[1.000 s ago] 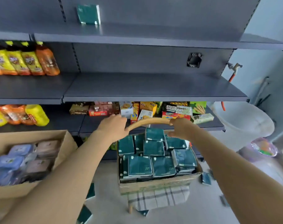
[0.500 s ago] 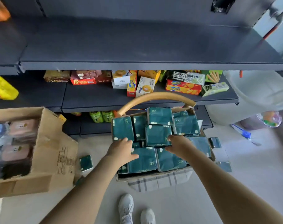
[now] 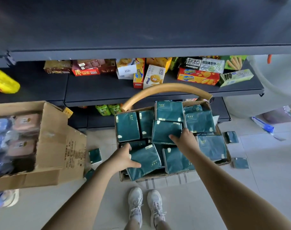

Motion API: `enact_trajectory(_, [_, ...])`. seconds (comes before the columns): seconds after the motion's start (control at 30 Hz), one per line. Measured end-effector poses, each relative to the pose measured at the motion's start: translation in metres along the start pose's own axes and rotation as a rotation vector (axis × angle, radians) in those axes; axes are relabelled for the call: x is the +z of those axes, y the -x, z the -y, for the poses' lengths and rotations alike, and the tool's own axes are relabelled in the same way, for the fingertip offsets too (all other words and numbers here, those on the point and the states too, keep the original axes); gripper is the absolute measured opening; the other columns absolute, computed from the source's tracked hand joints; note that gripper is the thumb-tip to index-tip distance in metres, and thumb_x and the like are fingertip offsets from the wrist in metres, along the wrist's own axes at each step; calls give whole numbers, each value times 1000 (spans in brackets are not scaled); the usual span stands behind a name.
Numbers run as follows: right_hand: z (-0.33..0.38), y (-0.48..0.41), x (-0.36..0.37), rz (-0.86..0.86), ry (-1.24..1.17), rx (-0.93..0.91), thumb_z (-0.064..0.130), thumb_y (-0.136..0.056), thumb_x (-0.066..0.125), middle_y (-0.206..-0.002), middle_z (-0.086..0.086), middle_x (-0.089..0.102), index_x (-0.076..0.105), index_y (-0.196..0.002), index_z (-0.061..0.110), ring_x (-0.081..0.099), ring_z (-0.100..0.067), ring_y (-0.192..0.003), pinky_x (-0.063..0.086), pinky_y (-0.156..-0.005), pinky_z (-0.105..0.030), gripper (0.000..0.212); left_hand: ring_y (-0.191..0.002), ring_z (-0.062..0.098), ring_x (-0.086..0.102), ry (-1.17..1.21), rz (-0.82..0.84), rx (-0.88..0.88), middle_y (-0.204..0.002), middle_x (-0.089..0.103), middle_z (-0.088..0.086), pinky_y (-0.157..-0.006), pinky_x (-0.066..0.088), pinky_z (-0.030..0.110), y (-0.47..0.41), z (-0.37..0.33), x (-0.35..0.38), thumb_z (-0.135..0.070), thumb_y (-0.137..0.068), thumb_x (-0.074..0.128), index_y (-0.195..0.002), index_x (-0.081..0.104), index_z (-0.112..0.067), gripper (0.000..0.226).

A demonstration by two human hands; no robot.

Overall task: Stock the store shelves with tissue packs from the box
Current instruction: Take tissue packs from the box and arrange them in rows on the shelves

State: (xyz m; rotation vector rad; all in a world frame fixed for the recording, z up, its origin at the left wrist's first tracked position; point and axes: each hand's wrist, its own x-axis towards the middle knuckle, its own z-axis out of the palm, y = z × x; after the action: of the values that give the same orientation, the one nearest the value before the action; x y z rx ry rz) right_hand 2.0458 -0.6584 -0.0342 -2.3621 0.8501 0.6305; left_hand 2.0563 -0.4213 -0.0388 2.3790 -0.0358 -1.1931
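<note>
A cardboard box (image 3: 206, 104) full of dark green tissue packs sits on a low stool in front of the shelves. My left hand (image 3: 123, 157) grips a tissue pack (image 3: 145, 161) at the box's front left, thumb on its top face, and the pack tilts upward. My right hand (image 3: 184, 141) holds the near right corner of another tissue pack (image 3: 165, 131) in the middle of the box. The wide dark shelf (image 3: 141, 30) above is bare.
A curved wooden chair back (image 3: 164, 89) arches behind the box. Snack boxes (image 3: 197, 75) fill the shelf behind it. A large open carton (image 3: 61, 146) of wrapped goods stands left. Loose tissue packs (image 3: 231, 137) lie on the floor beside the box. My shoes (image 3: 145, 205) are below.
Both hands came down from the chair back into the box. The left now lifts a front pack, the right has moved forward onto a middle pack. The view has tilted downward.
</note>
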Motion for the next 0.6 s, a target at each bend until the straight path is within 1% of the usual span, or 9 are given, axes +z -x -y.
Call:
enact_trajectory(0.07, [8,-4,6,-8,-70,40,48,-86,61,-128,-18,50,38,-129,0,52,-34,-115,44,-84,-36,68,-108,15,48,136,-16,-41,-125,47,-5,-91,43,29,0,14,-9,-40,-67,82,-128,39,-18,78])
enact_trajectory(0.13, [12,-10,13,-22,-121,82,47,-83,66,-127,-18,51,38,-127,-1,53,-35,-114,46,-86,-38,70,-112,18,53,267,-25,-67,-128,53,-1,-95,45,34,2,26,-17,-38,-65,84,-128,42,-20,77])
enact_trajectory(0.27, [11,-19,20,-28,-200,143,43,-76,75,-122,-18,55,46,-121,0,54,-35,-110,50,-85,-40,69,-103,18,62,472,-53,-57,-115,64,-3,-93,49,35,13,36,-24,-36,-76,77,-121,51,-23,54])
enact_trajectory(0.37, [6,-20,18,-11,-208,152,50,-70,77,-114,-16,59,56,-110,1,58,-32,-100,49,-72,-34,66,-101,23,63,505,-95,-53,-106,67,0,-87,50,36,19,37,-23,-45,-86,62,-109,55,-28,29])
enact_trajectory(0.43, [3,-16,14,3,-239,152,51,-69,77,-108,-15,61,60,-101,3,60,-30,-91,44,-61,-29,60,-102,24,62,565,-139,-71,-106,66,-1,-88,50,36,24,34,-21,-48,-90,54,-108,57,-28,27])
enact_trajectory(0.5, [0,-9,6,9,-284,141,48,-72,76,-95,-13,63,61,-88,5,61,-26,-80,39,-50,-26,48,-103,23,62,653,-184,-91,-107,65,-3,-92,51,38,31,29,-21,-53,-91,50,-106,59,-28,30])
enact_trajectory(0.53, [-1,-4,0,8,-298,125,44,-75,75,-82,-9,63,59,-78,6,59,-22,-70,37,-46,-25,41,-103,22,61,699,-198,-93,-109,64,-2,-95,50,40,34,26,-22,-53,-91,49,-105,60,-29,30])
enact_trajectory(0.57, [-2,1,-7,10,-300,102,41,-77,74,-70,-5,59,57,-71,8,54,-18,-60,36,-44,-24,38,-105,21,60,753,-207,-89,-111,64,-1,-97,49,42,38,22,-23,-52,-91,50,-105,60,-27,30])
enact_trajectory(0.6, [-2,6,-14,14,-296,71,39,-80,73,-63,-3,55,56,-71,8,51,-16,-55,36,-44,-24,36,-106,22,60,812,-213,-82,-113,64,2,-98,48,43,43,18,-25,-50,-91,52,-106,61,-26,29])
